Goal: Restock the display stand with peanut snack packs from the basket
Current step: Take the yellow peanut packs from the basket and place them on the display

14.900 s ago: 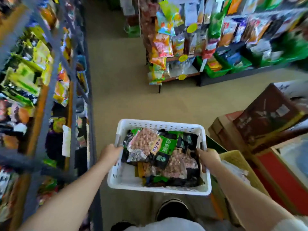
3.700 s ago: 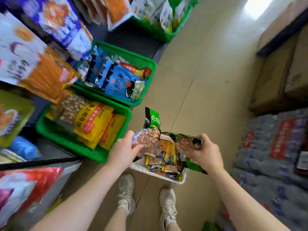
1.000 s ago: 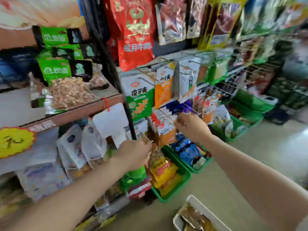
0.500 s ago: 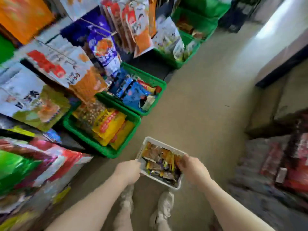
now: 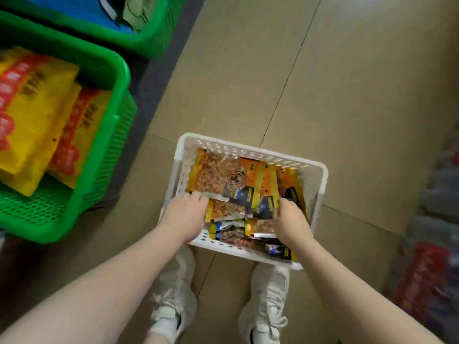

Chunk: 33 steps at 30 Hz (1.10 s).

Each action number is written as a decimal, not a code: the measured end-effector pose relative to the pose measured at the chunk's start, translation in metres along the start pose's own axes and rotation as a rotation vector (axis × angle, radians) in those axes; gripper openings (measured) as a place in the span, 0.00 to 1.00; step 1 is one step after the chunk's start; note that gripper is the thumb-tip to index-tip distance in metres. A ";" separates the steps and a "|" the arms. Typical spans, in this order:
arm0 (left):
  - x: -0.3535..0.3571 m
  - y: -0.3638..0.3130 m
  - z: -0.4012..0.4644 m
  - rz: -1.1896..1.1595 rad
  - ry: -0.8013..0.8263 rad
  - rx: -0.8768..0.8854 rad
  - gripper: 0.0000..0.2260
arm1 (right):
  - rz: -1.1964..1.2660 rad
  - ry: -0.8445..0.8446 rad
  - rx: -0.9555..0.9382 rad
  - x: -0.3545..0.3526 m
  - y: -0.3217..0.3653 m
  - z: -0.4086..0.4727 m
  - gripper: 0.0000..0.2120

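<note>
A white perforated basket [image 5: 320, 180] sits on the floor just ahead of my feet, holding several orange peanut snack packs [image 5: 218, 176]. Both hands are down inside it. My left hand [image 5: 185, 217] rests on the near left side, fingertips on the lower edge of the top pack. My right hand [image 5: 289, 220] is at the near right, fingers curled onto the right edge of the packs. Whether either hand truly grips a pack is hidden by the fingers. The display stand is out of frame.
Two green mesh baskets stand on the left: the nearer one [image 5: 109, 135] holds yellow and red bags, the farther one [image 5: 159, 28] blue bags. Tan tiled floor [image 5: 323, 83] lies ahead and right. Blurred red and grey wrapped goods [image 5: 427, 256] line the right edge.
My view has dropped closer over the white basket. Both hands have gone from its near rim down onto the orange packs inside.
</note>
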<state>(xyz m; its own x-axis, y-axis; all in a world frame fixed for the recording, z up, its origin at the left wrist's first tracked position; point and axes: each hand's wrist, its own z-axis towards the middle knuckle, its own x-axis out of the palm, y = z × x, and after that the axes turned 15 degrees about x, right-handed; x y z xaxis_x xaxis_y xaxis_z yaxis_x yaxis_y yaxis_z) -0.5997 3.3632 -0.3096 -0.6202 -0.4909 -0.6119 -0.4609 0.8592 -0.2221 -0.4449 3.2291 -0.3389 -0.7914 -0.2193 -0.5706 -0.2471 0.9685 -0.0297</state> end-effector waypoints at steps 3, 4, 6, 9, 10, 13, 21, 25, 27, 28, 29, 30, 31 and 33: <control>0.011 0.012 0.043 0.039 -0.058 0.047 0.15 | 0.068 -0.012 0.105 0.029 0.006 0.043 0.16; 0.012 0.017 0.055 0.077 -0.068 0.069 0.17 | 0.079 0.001 0.137 0.037 0.008 0.053 0.20; 0.010 0.027 0.077 0.170 -0.076 0.117 0.22 | 0.122 0.034 0.221 0.050 0.013 0.067 0.25; 0.001 0.041 0.105 0.227 -0.036 0.170 0.28 | 0.371 0.029 0.331 0.053 0.019 0.075 0.21; -0.002 0.043 0.113 0.216 -0.009 0.179 0.28 | 0.501 0.061 0.346 0.050 0.019 0.073 0.17; -0.009 0.046 0.130 0.056 0.085 0.164 0.29 | 0.482 0.007 0.212 0.039 0.015 0.064 0.14; 0.003 0.042 0.145 -0.152 0.161 0.067 0.51 | 0.184 -0.206 0.052 -0.006 0.004 0.055 0.12; 0.014 0.036 0.154 -0.082 0.113 0.015 0.49 | 0.823 -0.085 0.154 -0.011 0.004 0.047 0.06; 0.020 0.033 0.148 -0.016 0.101 -0.017 0.45 | 1.185 0.110 0.219 -0.001 0.005 0.043 0.09; 0.023 0.032 0.143 0.013 0.118 -0.027 0.44 | 1.310 0.208 0.218 0.007 0.006 0.040 0.11; 0.024 0.033 0.137 0.033 0.140 -0.037 0.44 | 1.380 0.285 0.207 0.018 0.009 0.038 0.15; 0.026 0.035 0.132 0.040 0.150 -0.043 0.43 | 1.380 0.344 0.198 0.028 0.013 0.034 0.22; 0.027 0.037 0.126 0.041 0.141 -0.044 0.42 | 1.329 0.384 0.192 0.037 0.017 0.030 0.30; 0.028 0.044 0.118 0.038 0.127 -0.026 0.38 | 1.164 0.403 0.169 0.051 0.023 0.022 0.31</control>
<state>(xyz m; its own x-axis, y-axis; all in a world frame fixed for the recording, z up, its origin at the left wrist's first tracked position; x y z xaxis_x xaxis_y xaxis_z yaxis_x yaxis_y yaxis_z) -0.5619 3.4042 -0.4258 -0.7121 -0.4735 -0.5184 -0.4505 0.8744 -0.1799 -0.4789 3.2425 -0.3864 -0.6146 0.7880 -0.0366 0.7676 0.6081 0.2023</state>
